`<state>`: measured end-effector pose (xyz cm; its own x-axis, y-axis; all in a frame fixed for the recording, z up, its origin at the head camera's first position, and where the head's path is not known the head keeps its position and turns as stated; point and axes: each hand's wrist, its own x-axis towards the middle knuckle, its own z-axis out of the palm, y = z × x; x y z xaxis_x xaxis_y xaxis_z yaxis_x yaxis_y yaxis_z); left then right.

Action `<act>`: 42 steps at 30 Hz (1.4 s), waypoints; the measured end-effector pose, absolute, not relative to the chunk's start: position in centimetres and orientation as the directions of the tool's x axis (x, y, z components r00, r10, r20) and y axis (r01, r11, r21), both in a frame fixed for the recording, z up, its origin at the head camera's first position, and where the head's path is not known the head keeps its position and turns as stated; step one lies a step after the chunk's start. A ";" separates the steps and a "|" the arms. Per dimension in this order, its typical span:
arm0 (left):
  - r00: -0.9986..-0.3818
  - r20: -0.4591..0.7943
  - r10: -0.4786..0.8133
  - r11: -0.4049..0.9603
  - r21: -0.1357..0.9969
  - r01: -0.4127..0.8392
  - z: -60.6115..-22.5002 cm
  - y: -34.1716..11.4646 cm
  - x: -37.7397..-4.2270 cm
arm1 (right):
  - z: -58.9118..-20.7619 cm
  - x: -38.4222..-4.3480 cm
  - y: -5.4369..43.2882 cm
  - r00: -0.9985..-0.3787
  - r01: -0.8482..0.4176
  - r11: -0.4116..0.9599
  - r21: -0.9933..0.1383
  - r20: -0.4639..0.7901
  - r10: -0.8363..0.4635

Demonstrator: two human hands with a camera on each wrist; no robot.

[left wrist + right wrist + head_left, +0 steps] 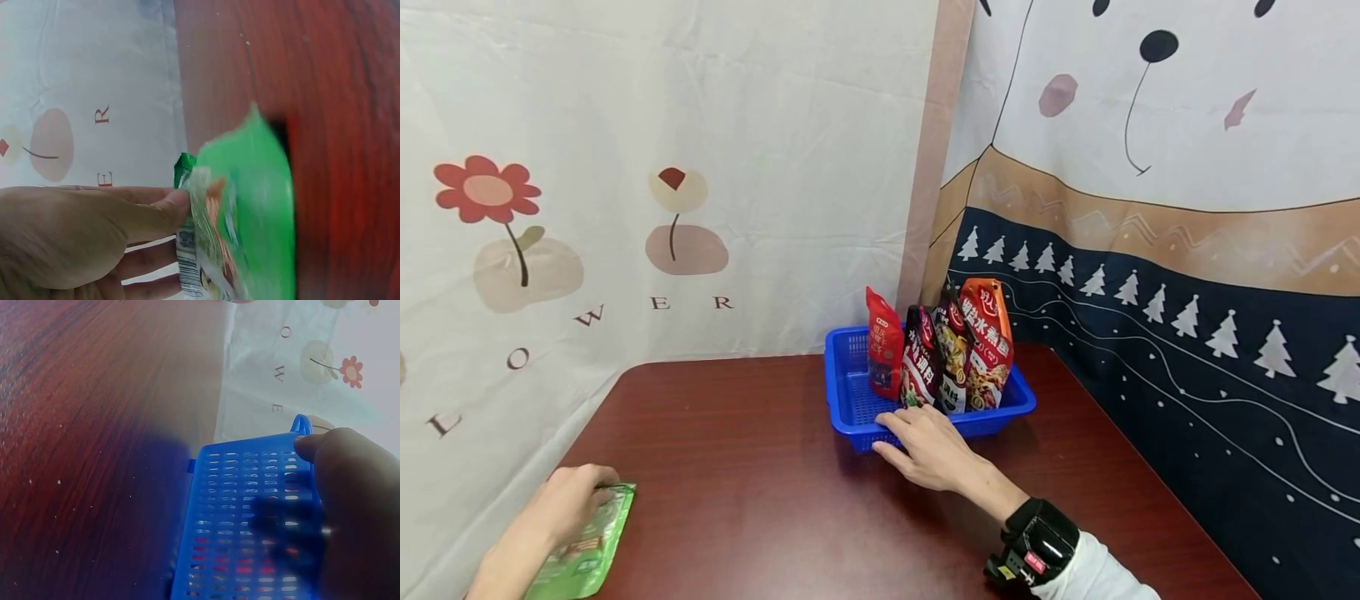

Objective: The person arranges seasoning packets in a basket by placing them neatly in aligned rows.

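My left hand (567,502) pinches a green food pouch (597,542) by its top edge at the table's left side. In the left wrist view the thumb lies on the edge of the pouch (262,206), near a barcode. My right hand (928,448) grips the near rim of a blue plastic basket (852,417). The right wrist view shows the thumb outside the slotted wall of the basket (240,481), with the fingers' dark shapes behind it. Standing in the basket are a red pouch (885,346), two dark pouches (953,350) and a red-orange pouch (987,342).
The dark red-brown wooden table (737,467) spreads between the two hands. A white cloth with flower prints (775,167) hangs behind it, and a cloth with white trees (1150,350) borders the right side. A black device (1037,542) is strapped to the right wrist.
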<state>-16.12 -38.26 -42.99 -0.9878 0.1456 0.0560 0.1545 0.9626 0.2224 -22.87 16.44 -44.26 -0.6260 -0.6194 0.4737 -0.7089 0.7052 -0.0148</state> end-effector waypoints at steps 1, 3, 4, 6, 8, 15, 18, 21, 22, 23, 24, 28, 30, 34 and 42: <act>-0.989 0.040 0.142 0.962 0.230 0.148 -43.0 -38.3 -16.2 | -44.3 -22.9 16.4 -0.623 -0.710 0.705 -0.012 0.477 -0.620; -0.990 0.019 0.139 0.961 0.238 0.139 -42.9 -38.4 -16.3 | -44.3 -22.9 16.4 -0.620 -0.710 0.704 -0.007 0.481 -0.620; -0.991 0.018 0.136 0.962 0.239 0.136 -42.9 -38.4 -16.3 | -44.3 -22.9 16.4 -0.619 -0.710 0.705 -0.004 0.482 -0.620; -0.991 0.027 0.135 0.961 0.239 0.137 -42.8 -38.4 -16.4 | -44.3 -23.0 16.4 -0.617 -0.710 0.705 -0.003 0.485 -0.620; -0.991 0.043 0.128 0.962 0.239 0.135 -42.8 -38.3 -16.4 | -44.3 -23.0 16.4 -0.617 -0.710 0.705 -0.004 0.486 -0.619; -0.987 0.119 0.110 0.956 0.261 0.138 -42.4 -37.3 -16.4 | -44.4 -23.0 16.3 -0.619 -0.708 0.706 -0.004 0.485 -0.618; -0.966 0.228 0.121 0.946 0.268 0.182 -42.0 -36.0 -16.5 | -44.4 -22.9 16.4 -0.631 -0.704 0.710 -0.016 0.474 -0.614; -0.915 0.375 0.149 0.930 0.261 0.259 -41.5 -34.3 -16.9 | -44.3 -22.9 16.4 -0.637 -0.700 0.714 -0.022 0.470 -0.611; -0.892 0.423 0.160 0.924 0.255 0.286 -41.3 -33.7 -17.0 | -44.3 -22.9 16.3 -0.638 -0.700 0.713 -0.023 0.469 -0.611; -0.867 0.469 0.170 0.916 0.250 0.315 -41.1 -33.1 -17.2 | -44.3 -22.8 16.3 -0.638 -0.700 0.713 -0.024 0.470 -0.610; -0.839 0.514 0.179 0.907 0.244 0.342 -40.9 -32.4 -17.4 | -44.3 -22.8 16.3 -0.639 -0.700 0.714 -0.026 0.469 -0.609; -0.745 0.637 0.196 0.859 0.255 0.444 -39.7 -29.6 -18.5 | -44.2 -22.8 16.3 -0.644 -0.697 0.716 -0.030 0.467 -0.606; -0.694 0.690 0.203 0.831 0.254 0.495 -39.1 -28.2 -19.2 | -44.3 -22.8 16.3 -0.644 -0.696 0.717 -0.030 0.468 -0.605; -0.623 0.757 0.194 0.785 0.261 0.562 -38.0 -25.3 -20.2 | -44.3 -22.8 16.3 -0.640 -0.698 0.716 -0.030 0.476 -0.604; -0.576 0.802 0.155 0.709 0.316 0.631 -36.4 -20.3 -21.7 | -44.3 -22.8 16.2 -0.662 -0.691 0.720 -0.063 0.456 -0.595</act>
<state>-21.75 -20.26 -36.42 -0.5765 0.1553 0.8022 0.6306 0.7089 0.3159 -22.81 16.21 -44.28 -0.6618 -0.5952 0.4559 -0.6909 0.7202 -0.0626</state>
